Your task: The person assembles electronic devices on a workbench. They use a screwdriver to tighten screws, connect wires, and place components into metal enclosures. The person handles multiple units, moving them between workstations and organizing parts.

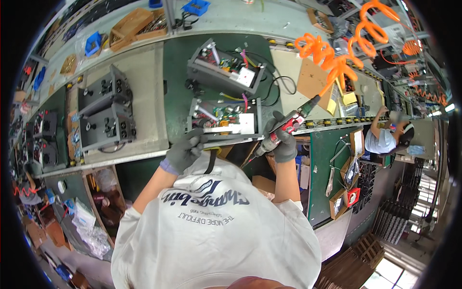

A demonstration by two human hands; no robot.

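Observation:
My right hand (pixel 285 147), in a dark grey glove, is wrapped round a red and grey air screwdriver (pixel 288 126). The tool lies slantwise, its thin bit pointing down and left past the front edge of the bench. My left hand (pixel 185 150), also gloved, has its fingers curled at the near left corner of an open grey metal case (pixel 261 115). What those fingers grip, if anything, is hidden. Inside the case sit a circuit board (pixel 224 114), a white block (pixel 247 123) and a pale metal bar (pixel 221 129). A second open case (pixel 207 77) of the same kind stands behind it.
An orange coiled hose (pixel 332 62) hangs at the upper right and runs to the screwdriver. Two grey cases (pixel 103 127) stand to the left. A black cable (pixel 288 84) loops beside the far case. Parts boxes (pixel 130 29) line the back shelf. Another person (pixel 385 137) sits far right.

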